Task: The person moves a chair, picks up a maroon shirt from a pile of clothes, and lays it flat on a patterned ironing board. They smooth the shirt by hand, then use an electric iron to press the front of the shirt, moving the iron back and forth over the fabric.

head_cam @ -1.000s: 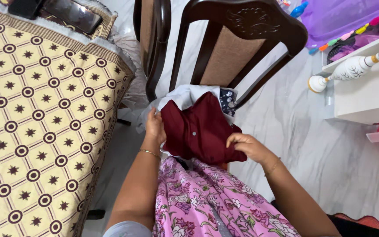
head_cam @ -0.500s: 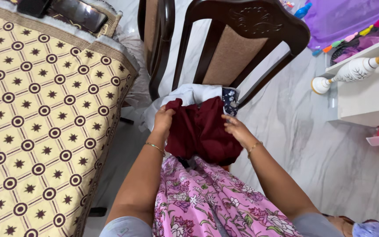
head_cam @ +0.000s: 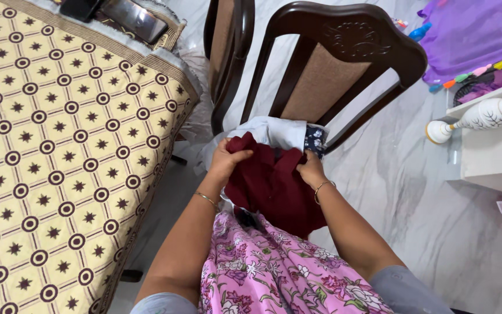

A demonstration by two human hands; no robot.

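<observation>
Maroon garment [head_cam: 274, 189]: bunched on the seat of the nearer dark wooden chair [head_cam: 344, 43], on top of a pile of other clothes. Its upper edge is gathered into two raised folds, one at each hand; the lower part hangs toward the person's lap and overlaps the pink floral fabric [head_cam: 274, 273] there.

Left hand [head_cam: 228, 160]: fingers curled over the garment's upper left fold, thumb across the top, grasping the cloth. A thin gold bangle [head_cam: 206, 199] sits on the wrist.

Right hand [head_cam: 310, 168]: closed on the garment's upper right fold, knuckles toward the camera, fingertips hidden in the cloth. A similar bangle [head_cam: 323, 187] sits on this wrist.

Beneath and behind the garment: a white cloth [head_cam: 274, 131] lies against the chair back's base, touching the maroon piece. A dark blue floral cloth [head_cam: 315, 142] shows just beside the right hand, at the right edge of the pile.

Surroundings: a second chair [head_cam: 228, 58] of the same kind stands behind and left of the first. To the left, a table covered with a yellow patterned cloth [head_cam: 59, 145] with dark circles and stars; two dark flat objects [head_cam: 117, 13] rest at its far edge, too cropped to identify. The floor [head_cam: 413, 197] is pale marble. At right, a white shelf unit [head_cam: 492, 151] carries a white vase [head_cam: 477, 119] lying on its side; purple fabric [head_cam: 472, 29] is at the upper right corner
</observation>
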